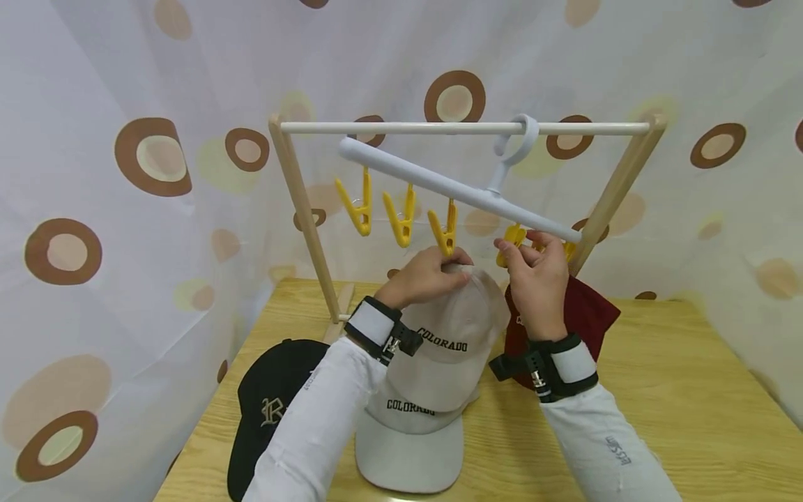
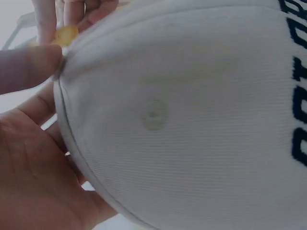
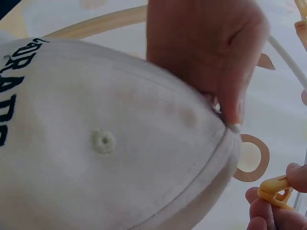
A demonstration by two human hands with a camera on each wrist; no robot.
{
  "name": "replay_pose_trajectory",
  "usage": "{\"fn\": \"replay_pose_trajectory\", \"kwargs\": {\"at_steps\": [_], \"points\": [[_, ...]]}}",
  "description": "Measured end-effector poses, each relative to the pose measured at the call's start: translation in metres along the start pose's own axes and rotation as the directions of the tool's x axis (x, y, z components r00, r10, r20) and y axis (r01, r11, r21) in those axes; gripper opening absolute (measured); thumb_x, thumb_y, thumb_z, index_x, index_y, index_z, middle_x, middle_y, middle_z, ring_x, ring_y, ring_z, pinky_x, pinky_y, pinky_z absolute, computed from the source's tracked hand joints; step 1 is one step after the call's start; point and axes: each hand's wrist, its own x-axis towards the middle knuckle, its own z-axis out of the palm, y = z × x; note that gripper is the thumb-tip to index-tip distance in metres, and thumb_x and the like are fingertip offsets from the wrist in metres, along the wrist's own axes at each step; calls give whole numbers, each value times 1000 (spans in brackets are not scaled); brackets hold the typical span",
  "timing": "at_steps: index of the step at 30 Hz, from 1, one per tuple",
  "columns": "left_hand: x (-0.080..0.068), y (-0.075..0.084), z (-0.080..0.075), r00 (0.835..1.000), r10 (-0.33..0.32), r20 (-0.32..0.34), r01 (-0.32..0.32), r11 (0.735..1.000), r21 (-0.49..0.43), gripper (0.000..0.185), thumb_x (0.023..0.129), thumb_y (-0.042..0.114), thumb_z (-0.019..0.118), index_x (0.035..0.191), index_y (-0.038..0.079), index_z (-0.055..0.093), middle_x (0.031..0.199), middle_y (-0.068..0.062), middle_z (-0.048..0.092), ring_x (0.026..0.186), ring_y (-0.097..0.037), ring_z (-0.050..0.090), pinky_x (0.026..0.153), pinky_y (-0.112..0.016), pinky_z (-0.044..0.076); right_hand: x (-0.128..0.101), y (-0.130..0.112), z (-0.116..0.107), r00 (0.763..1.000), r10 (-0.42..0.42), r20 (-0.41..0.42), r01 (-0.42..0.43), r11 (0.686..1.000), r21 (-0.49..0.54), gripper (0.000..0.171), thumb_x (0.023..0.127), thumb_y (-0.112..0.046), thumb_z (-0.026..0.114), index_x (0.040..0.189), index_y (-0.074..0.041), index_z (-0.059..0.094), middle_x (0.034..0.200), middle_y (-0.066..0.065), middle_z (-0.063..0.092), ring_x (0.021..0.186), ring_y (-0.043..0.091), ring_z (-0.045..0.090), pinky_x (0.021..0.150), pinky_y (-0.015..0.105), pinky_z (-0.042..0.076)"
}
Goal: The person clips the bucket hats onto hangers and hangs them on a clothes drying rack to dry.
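Observation:
My left hand (image 1: pixel 452 268) grips the back rim of a beige "COLORADO" cap (image 1: pixel 454 348) and holds it up under the white hanger bar (image 1: pixel 452 187). In the left wrist view the cap (image 2: pixel 192 120) fills the frame, with my palm and thumb (image 2: pixel 29 67) at its edge. My right hand (image 1: pixel 519 249) pinches a yellow clip (image 1: pixel 511 240) that hangs from the bar, just right of the cap's rim. In the right wrist view the same clip (image 3: pixel 276 191) sits between my fingertips (image 3: pixel 261 211), beside the cap (image 3: pixel 105 143) and my left hand (image 3: pixel 206 48).
The bar hangs by its hook from a wooden rack (image 1: pixel 301 209) with a white rod. Three more yellow clips (image 1: pixel 401 219) dangle on its left part. A maroon cap (image 1: pixel 590 314) hangs behind my right wrist. A second beige cap (image 1: pixel 408 446) and a black cap (image 1: pixel 270 411) lie on the wooden table (image 1: pixel 659 390).

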Motion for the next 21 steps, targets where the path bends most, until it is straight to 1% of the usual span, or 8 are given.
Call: {"fn": "replay_pose_trajectory", "kwargs": {"at_steps": [2, 4, 5, 8, 11, 16, 19, 21], "points": [[3, -5, -1, 1000, 16, 22, -15, 997, -79, 27, 94, 16, 59, 115, 2, 68, 115, -14, 68, 105, -19, 59, 93, -26, 46, 1, 0, -2, 1000, 14, 24, -14, 1000, 0, 49, 97, -22, 65, 138, -4, 45, 116, 22, 71, 75, -2, 66, 50, 15, 37], [6, -8, -3, 998, 11, 63, -2, 990, -143, 28, 95, 15, 60, 117, -1, 67, 116, -15, 68, 103, -17, 59, 92, -24, 46, 2, 0, -4, 999, 20, 48, -20, 1000, -3, 50, 97, -22, 64, 142, -7, 47, 114, 18, 73, 77, -1, 67, 57, 14, 43], [8, -10, -4, 996, 4, 91, 11, 986, -166, 29, 95, 15, 60, 118, -1, 66, 117, -14, 67, 103, -16, 59, 92, -24, 45, 3, 0, -4, 998, 27, 64, -26, 1000, -6, 50, 98, -23, 63, 143, -9, 48, 111, 14, 75, 77, -1, 67, 59, 15, 44], [12, -13, -7, 984, -36, 177, 74, 974, -215, 29, 96, 15, 60, 120, 1, 65, 115, -10, 66, 103, -15, 56, 93, -25, 42, 4, -1, -4, 992, 63, 109, -64, 998, 1, 51, 98, -26, 63, 145, -11, 49, 99, -5, 77, 81, 0, 68, 71, 18, 51], [16, -14, -8, 973, -52, 224, 105, 967, -233, 26, 95, 14, 61, 119, 2, 66, 112, -6, 64, 105, -14, 53, 95, -27, 39, 5, -4, -3, 986, 106, 129, -106, 994, -4, 52, 97, -26, 65, 144, -8, 50, 92, -19, 71, 80, 0, 67, 72, 19, 53], [21, -14, -10, 965, -58, 254, 119, 965, -232, 27, 94, 12, 62, 119, 2, 66, 112, -5, 65, 106, -13, 52, 97, -26, 38, 6, -8, -6, 979, 156, 127, -153, 988, -35, 48, 95, -26, 67, 137, -5, 57, 91, -16, 63, 81, 3, 62, 73, 17, 53], [23, -12, -13, 960, -51, 274, 121, 962, -245, 30, 93, 11, 62, 121, 0, 65, 114, -6, 64, 106, -13, 52, 97, -25, 39, 8, -10, -9, 972, 177, 154, -173, 984, -42, 49, 95, -27, 66, 138, -6, 57, 92, -16, 62, 83, 4, 61, 73, 16, 52], [24, -9, -15, 958, -28, 285, 105, 961, -257, 30, 93, 11, 63, 120, -2, 64, 112, -6, 64, 104, -12, 52, 95, -24, 39, 8, -11, -11, 965, 194, 176, -191, 981, -37, 51, 96, -28, 65, 141, -5, 54, 96, -16, 62, 85, 2, 61, 74, 15, 52]]}}
